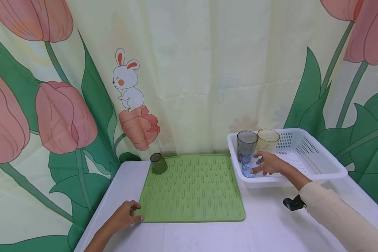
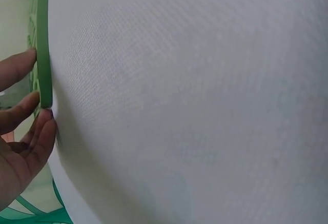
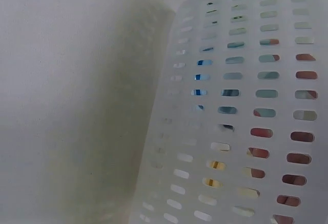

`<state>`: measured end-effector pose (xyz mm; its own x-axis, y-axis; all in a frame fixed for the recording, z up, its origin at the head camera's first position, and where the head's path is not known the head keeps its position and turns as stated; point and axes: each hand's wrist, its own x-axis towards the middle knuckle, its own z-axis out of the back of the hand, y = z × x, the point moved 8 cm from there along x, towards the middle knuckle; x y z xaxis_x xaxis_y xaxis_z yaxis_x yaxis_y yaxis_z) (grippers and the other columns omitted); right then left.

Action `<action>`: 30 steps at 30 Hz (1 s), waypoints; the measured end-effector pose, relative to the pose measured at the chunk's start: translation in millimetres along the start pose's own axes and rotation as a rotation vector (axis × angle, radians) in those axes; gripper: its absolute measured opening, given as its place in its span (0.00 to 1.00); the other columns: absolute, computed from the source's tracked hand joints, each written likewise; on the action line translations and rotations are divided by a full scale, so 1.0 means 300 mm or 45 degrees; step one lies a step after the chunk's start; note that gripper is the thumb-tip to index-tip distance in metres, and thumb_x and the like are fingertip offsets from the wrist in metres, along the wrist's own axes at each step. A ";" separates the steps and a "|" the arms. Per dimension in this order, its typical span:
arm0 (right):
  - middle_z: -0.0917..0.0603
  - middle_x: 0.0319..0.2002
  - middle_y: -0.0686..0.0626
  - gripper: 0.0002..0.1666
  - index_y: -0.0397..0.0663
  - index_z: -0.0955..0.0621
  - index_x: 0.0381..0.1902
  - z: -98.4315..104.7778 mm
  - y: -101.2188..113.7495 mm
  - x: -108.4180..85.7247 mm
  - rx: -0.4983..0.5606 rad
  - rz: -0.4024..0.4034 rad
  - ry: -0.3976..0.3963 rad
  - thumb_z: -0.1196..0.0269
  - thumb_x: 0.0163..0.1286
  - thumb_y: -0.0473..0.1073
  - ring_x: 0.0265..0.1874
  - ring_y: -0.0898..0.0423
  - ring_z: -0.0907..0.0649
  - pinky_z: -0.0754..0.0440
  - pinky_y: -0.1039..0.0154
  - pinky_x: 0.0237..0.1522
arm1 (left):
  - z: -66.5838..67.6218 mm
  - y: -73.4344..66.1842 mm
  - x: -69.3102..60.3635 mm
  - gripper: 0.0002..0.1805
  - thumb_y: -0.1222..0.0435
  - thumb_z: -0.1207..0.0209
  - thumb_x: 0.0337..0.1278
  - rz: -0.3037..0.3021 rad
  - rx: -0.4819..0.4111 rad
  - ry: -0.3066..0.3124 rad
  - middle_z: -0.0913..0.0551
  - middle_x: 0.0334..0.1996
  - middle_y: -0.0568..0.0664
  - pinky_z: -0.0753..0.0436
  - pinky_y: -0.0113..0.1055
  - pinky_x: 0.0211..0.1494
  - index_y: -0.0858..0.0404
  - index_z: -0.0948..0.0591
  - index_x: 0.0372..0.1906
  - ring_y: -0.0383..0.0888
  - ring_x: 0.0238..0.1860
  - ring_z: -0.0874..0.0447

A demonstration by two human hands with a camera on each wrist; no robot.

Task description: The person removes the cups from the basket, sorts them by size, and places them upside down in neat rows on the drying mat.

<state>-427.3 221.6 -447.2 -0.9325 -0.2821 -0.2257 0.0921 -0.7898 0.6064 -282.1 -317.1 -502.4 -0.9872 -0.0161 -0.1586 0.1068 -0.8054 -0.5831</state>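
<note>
A small blue glass (image 1: 248,167) is in the front left corner of the white basket (image 1: 326,176). My right hand (image 1: 269,163) pinches it at its right side, the thumb in front. Behind it in the basket stand a tall grey glass (image 1: 247,141) and a yellowish glass (image 1: 268,137). In the right wrist view the slotted basket wall (image 3: 246,101) hides the hand. My left hand (image 1: 124,216) holds the near left corner of the green mat (image 1: 192,190). In the left wrist view, fingers (image 2: 18,70) touch the mat edge (image 2: 44,55).
A dark glass (image 1: 158,163) stands on the mat's far left corner. A white cloth (image 1: 201,238) covers the table. Behind the table hangs a curtain (image 1: 189,70) printed with tulips and a rabbit. A black strap piece (image 1: 293,203) juts from the right sleeve.
</note>
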 end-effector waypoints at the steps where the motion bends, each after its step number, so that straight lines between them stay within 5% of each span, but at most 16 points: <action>1: 0.25 0.57 0.26 0.58 0.28 0.37 0.70 0.000 0.000 -0.002 0.003 0.004 -0.005 0.22 0.54 0.55 0.31 0.52 0.16 0.15 0.53 0.37 | 0.000 -0.001 -0.001 0.24 0.67 0.25 0.47 -0.003 0.001 -0.002 0.26 0.38 0.53 0.27 0.34 0.38 0.70 0.19 0.50 0.45 0.38 0.30; 9: 0.22 0.52 0.30 0.54 0.29 0.34 0.69 0.013 0.010 -0.024 0.007 0.023 -0.052 0.24 0.56 0.55 0.27 0.53 0.17 0.18 0.58 0.33 | 0.002 -0.011 -0.006 0.24 0.66 0.25 0.46 -0.015 0.011 -0.022 0.27 0.38 0.53 0.27 0.36 0.40 0.69 0.19 0.49 0.46 0.39 0.30; 30: 0.29 0.62 0.24 0.57 0.29 0.40 0.72 0.152 0.069 -0.155 0.124 0.102 -0.238 0.27 0.60 0.58 0.33 0.50 0.14 0.14 0.55 0.37 | 0.030 -0.043 -0.006 0.23 0.60 0.27 0.52 -0.016 0.027 -0.048 0.23 0.48 0.55 0.18 0.48 0.50 0.65 0.19 0.51 0.53 0.51 0.21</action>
<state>-398.0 243.3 -389.5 -0.9729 -0.2287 -0.0341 0.1428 -0.7101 0.6894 -282.9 -312.1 -487.4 -0.9923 -0.0280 -0.1208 0.0922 -0.8180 -0.5678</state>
